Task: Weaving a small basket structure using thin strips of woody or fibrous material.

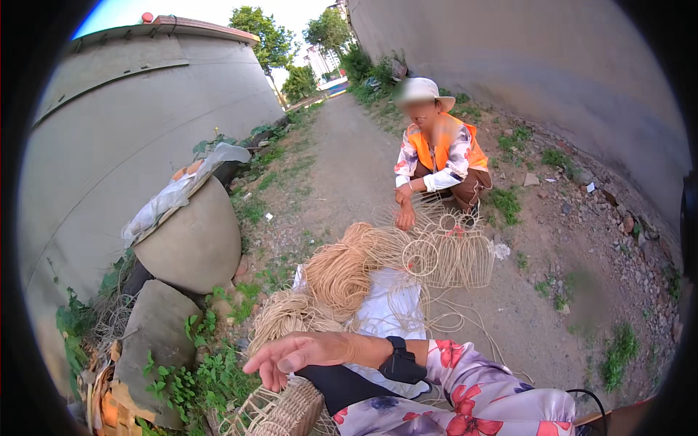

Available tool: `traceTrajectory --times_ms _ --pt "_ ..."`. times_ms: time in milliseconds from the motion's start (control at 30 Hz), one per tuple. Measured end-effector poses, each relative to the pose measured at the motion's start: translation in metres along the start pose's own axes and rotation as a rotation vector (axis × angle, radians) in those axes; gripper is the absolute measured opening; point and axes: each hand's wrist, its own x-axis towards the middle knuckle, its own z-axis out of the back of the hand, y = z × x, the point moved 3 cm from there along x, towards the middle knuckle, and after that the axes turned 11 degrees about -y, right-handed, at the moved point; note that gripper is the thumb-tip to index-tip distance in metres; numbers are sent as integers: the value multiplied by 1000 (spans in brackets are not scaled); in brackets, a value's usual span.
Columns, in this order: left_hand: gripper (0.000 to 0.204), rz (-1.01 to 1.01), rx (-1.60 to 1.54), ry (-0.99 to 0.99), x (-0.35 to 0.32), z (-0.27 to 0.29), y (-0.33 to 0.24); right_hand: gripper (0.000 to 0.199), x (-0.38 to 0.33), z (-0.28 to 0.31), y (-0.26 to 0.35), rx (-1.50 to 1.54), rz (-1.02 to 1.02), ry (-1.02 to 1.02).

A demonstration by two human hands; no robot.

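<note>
My right hand (pixel 302 356) reaches across to the left, wearing a black wristband (pixel 403 361), with its sleeve patterned in flowers. Its fingers are loosely bent and apart, and nothing shows in them. Just below it is a woven rope-like basket piece (pixel 287 413) with thin open ribs at its left. Whether the fingertips touch it, I cannot tell. Black material (pixel 338 385) and flowered cloth lie beside it. Beyond my hand are a coil of tan cord (pixel 294 316) and a larger, pinker coil (pixel 338 272). My left hand does not show.
A person (pixel 440 149) in an orange vest and white hat crouches ahead, one hand near a ribbed wicker frame (pixel 458 254). White sheeting (pixel 389 301) lies under the coils. At left stand a big covered clay-coloured vessel (pixel 196 236) and a broken slab (pixel 156 334). Walls flank the dirt path.
</note>
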Motion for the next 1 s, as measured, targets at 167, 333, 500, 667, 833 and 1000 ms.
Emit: traceTrajectory --times_ms 167,333,500,667,833,1000 --pt "34 -132 59 -85 -7 -24 10 42 -65 91 -187 -1412 -128 -417" --pt "34 -149 -23 -157 0 -2 -23 38 -77 99 -221 -1558 -46 -422" --pt "32 -187 9 -178 1 -19 -10 38 -77 98 -218 -1629 9 -429" --pt "31 -315 80 -230 -5 -18 -14 38 -77 91 -213 -1652 4 -460" --pt "27 -121 -71 -126 -1 -20 -9 37 -75 85 -206 -1630 -83 -443" --pt "23 -210 -37 -168 -5 -30 0 37 -76 85 -204 -1639 -86 -456"
